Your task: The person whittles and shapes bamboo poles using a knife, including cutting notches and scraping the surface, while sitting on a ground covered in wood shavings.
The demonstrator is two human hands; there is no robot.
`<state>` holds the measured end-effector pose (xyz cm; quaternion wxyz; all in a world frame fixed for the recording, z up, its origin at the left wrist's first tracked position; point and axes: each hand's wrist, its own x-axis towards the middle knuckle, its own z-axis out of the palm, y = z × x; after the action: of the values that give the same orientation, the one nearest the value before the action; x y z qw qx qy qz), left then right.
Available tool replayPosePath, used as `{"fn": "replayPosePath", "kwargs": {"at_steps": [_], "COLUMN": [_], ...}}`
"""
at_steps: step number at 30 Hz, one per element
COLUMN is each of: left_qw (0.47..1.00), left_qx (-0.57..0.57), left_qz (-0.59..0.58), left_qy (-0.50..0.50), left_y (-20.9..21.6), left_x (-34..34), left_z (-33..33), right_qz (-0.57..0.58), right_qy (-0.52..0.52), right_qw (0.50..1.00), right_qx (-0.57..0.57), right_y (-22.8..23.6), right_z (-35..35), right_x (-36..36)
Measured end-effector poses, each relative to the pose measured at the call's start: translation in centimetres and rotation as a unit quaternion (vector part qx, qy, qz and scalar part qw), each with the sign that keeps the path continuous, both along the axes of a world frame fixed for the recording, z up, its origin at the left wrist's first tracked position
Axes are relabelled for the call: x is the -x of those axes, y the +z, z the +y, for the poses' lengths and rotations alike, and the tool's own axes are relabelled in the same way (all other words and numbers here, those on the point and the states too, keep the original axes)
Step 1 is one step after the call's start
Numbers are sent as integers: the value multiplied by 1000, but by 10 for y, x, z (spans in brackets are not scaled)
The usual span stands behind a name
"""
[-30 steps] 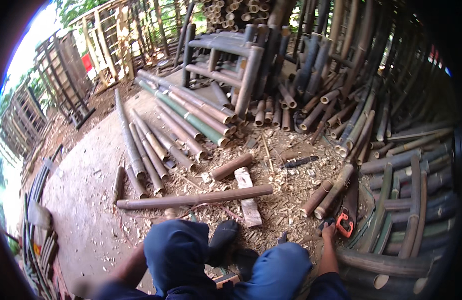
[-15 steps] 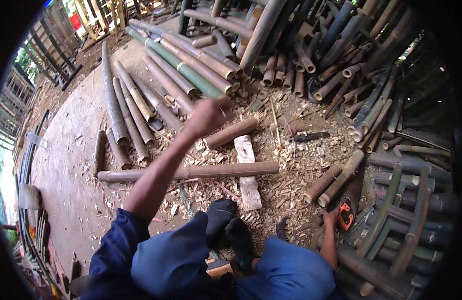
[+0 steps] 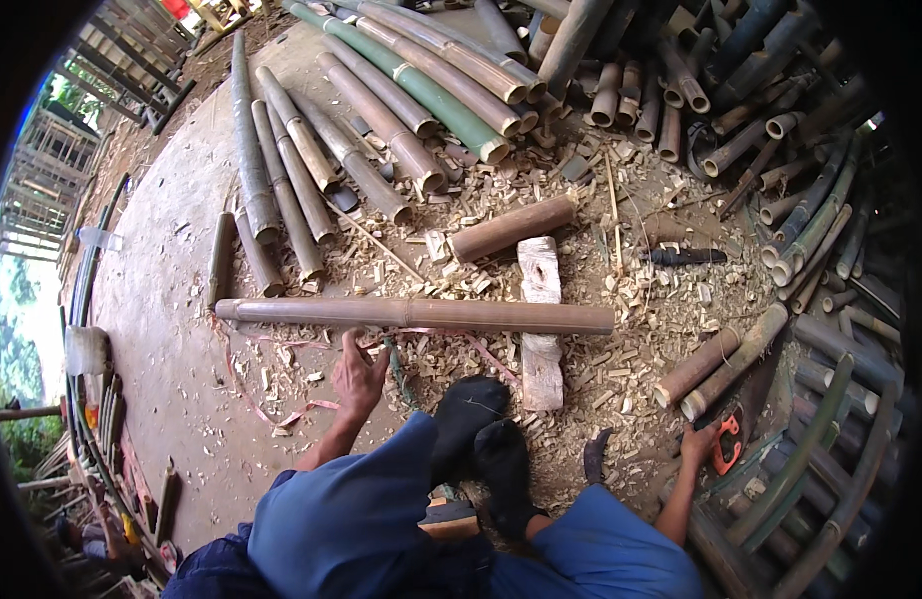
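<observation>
Left hand: the person's left hand [image 3: 359,377] is low over the pale floor [image 3: 171,339], just on the near side of the long pole; its fingers are loosely bent, thumb and forefinger apart, with no object visible between them.
Right hand: this one [image 3: 697,441] is beside the saw's orange handle [image 3: 726,445]; whether its fingers grasp anything, I cannot tell.
Long pole: the brown bamboo pole [image 3: 416,313] lies sideways across the floor, its right part over a whitish block [image 3: 542,374].
Short bamboo: one thick piece [image 3: 514,228] lies just beyond the pole; a pair [image 3: 737,359] lies near the saw.
Tub-shaped thing: a pale one [image 3: 87,350] is at the floor's left edge, against thin dark poles; its inside is hidden.
Hollow ends: several bamboo lengths beyond, a green one [image 3: 426,93] among them, show open cut ends.
Change: half a second ago the left forearm crossed the pole, hand raised beyond it; now the hand is drawn back and lower. The right hand stays by the saw.
</observation>
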<state>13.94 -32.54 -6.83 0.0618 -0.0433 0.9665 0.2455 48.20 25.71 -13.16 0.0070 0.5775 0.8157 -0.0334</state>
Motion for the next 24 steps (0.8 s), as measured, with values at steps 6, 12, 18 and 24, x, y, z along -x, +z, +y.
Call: {"fn": "replayPosePath", "kwargs": {"at_steps": [6,12,18,24], "left_qw": [997,942,918,923], "left_qx": [41,293,358,30], "left_qz": [-15,-72,165,22], "left_qy": [-67,-144,-41,-382], "left_y": [-48,-54,27,67], "left_x": [12,-49,-21,81], "left_z": [-34,-273,-372,55], "right_qz": [152,465,532,526], "right_qy": [-48,-215,-137,-21], "right_qw": [984,817,801,770], "right_qx": [79,266,238,361], "right_y": [17,61,77,95], "right_z": [10,-41,-136,-198], "right_x": [-20,-35,32,108]}}
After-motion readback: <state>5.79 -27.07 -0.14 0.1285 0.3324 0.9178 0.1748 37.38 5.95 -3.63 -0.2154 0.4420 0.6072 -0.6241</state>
